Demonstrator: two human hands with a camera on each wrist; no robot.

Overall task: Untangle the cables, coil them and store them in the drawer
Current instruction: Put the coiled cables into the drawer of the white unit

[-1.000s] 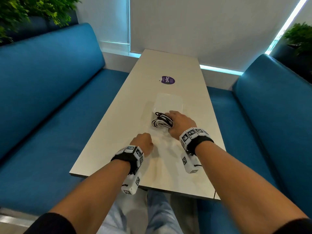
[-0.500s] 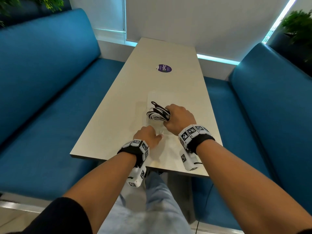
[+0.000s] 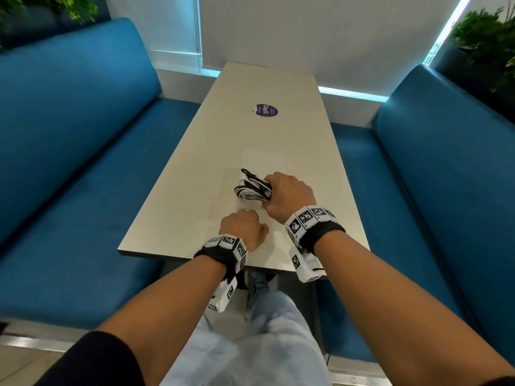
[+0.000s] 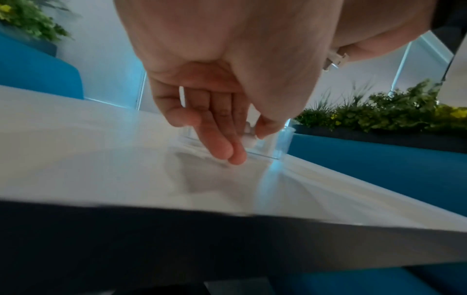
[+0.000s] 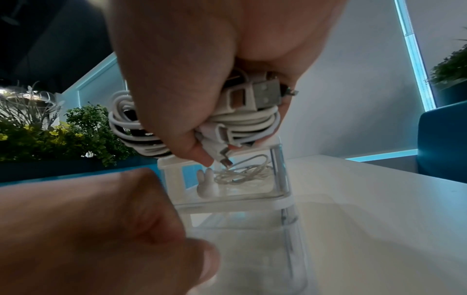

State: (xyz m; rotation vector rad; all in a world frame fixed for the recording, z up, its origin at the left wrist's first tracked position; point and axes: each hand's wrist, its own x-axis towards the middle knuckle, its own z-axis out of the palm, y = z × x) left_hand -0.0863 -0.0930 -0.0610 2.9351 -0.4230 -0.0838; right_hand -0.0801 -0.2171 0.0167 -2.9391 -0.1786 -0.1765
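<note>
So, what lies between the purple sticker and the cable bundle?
Head view: bare table, then the far end of the clear drawer box, over which the cable bundle is held.

Two hands are seen: the left hand (image 3: 243,228) and the right hand (image 3: 288,195). One bundle of coiled cables (image 3: 252,190), black and white strands together, is counted; the number of separate cables in it cannot be told. One clear drawer unit (image 3: 266,162) is seen on one worktop (image 3: 195,174). One thin white cable (image 5: 243,172) and one small white rabbit figure (image 5: 206,184) are counted inside the unit. One purple sticker (image 3: 267,110) and two blue benches (image 3: 83,151) (image 3: 434,174) are seen.
</note>
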